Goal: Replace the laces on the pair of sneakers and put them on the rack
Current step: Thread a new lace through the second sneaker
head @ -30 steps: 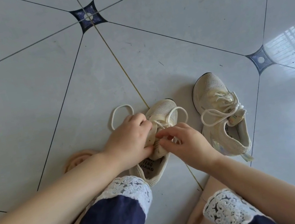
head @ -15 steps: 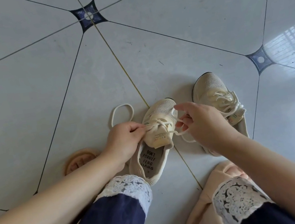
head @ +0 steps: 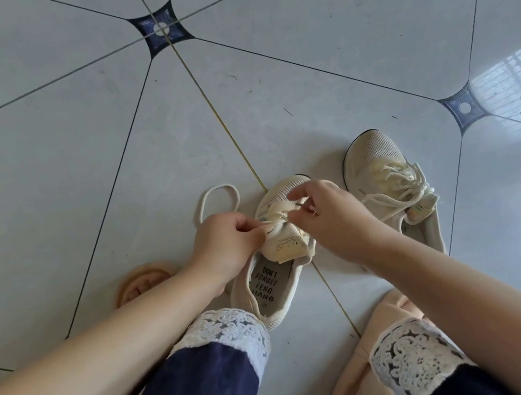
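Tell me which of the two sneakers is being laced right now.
The sneaker with the printed insole, nearer the person. Both the left hand and right hand pinch its lace; the other sneaker lies untouched to its right.

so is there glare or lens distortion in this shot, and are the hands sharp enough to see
Head view: a bright window reflection glares off the glossy floor tiles at right; the wide-angle lens bows the grout lines outward; soft shadows sit under the sneaker being laced; left hand and right hand are fairly sharp, both pinching its lace.
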`<state>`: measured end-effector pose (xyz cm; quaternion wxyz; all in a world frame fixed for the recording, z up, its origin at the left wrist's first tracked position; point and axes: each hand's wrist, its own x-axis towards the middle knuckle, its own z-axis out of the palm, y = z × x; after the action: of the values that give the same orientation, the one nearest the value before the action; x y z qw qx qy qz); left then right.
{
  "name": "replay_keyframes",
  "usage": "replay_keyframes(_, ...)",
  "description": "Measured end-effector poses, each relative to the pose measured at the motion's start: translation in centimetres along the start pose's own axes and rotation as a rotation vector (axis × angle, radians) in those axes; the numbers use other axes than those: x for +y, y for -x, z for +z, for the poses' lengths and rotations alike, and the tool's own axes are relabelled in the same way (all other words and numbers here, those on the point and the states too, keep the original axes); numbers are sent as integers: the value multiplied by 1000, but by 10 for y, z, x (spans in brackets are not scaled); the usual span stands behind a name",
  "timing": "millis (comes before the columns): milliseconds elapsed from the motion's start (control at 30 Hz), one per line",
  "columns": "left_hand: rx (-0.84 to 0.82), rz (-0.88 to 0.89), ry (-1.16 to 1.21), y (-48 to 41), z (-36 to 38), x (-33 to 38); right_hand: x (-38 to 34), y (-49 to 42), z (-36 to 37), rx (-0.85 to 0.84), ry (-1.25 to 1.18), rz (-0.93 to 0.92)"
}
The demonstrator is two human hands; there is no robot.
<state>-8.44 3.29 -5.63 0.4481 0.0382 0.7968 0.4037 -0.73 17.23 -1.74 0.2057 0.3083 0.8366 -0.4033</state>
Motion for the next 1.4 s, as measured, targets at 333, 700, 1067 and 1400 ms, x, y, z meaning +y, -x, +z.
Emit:
replay_keyframes(333,-10,-55,70,-2,1,-2,-8,0,-9,-67,-320,86)
replay_keyframes(700,-24,-77,120,-3,2,-4,-1,-7,-3,-73,-52,-18)
replay_keyframes(1067,-49,-229,367,0,2,-6,2,-1,20,140,-130,-38)
replay_keyframes(1400,-82,-432,613,-1,5,-4,4,5,29,174,42,-123)
